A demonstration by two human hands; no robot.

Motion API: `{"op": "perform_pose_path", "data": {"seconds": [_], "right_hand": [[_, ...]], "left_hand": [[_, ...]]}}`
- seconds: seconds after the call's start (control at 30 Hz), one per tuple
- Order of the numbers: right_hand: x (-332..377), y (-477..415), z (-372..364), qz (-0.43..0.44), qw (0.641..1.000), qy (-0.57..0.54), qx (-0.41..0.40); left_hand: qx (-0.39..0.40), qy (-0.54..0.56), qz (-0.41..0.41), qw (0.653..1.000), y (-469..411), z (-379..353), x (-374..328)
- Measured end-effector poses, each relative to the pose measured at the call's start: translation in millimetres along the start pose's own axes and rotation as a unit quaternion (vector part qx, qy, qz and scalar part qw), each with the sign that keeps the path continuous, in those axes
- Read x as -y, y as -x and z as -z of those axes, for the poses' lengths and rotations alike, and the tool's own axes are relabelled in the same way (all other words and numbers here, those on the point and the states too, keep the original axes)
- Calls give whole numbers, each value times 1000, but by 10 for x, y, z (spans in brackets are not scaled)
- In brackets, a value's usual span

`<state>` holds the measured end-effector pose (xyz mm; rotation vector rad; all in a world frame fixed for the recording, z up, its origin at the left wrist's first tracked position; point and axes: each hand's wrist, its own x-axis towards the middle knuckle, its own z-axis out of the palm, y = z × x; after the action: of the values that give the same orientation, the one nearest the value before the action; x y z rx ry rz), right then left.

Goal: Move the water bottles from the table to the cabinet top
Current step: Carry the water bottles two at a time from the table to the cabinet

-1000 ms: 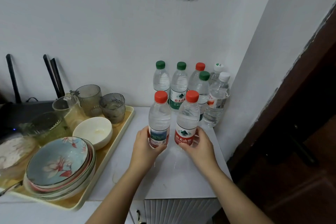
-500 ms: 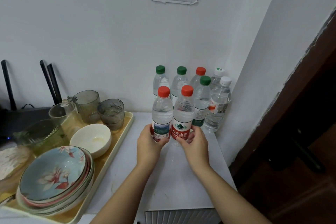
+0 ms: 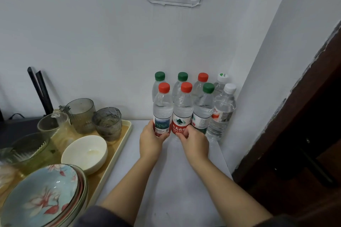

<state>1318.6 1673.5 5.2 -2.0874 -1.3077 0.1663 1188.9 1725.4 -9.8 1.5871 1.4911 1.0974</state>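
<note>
Two clear red-capped water bottles stand side by side on the white cabinet top. My left hand grips the base of the left bottle. The right bottle is held low down by my right hand. Both bottles are pushed up against several more bottles with green, red and white caps, packed in the corner against the wall.
A beige tray on the left carries glass cups, a white bowl and a stack of floral bowls. The side wall and a dark wooden door frame close the right side.
Both hands have pushed the two red-capped bottles away from me, up against the group of bottles in the corner. The view has moved closer.
</note>
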Motion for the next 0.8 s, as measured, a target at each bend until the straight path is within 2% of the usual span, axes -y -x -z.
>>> {"op": "perform_pose_path", "data": {"seconds": [0.43,0.5,0.63,0.8], "right_hand": [[23,14,90,20,999,22,25],[-25,47,115,38,997,48,50],[-153,199,228,79,981,126,122],[-238,508,423,122,948,182,231]], "left_hand": [[8,-57,-2,998,-53,2,10],[6,-136,-19,990,5,57,-3],[27,-331,10,943,334,213,-30],[38,-431,23,901,934,405,-97]]}}
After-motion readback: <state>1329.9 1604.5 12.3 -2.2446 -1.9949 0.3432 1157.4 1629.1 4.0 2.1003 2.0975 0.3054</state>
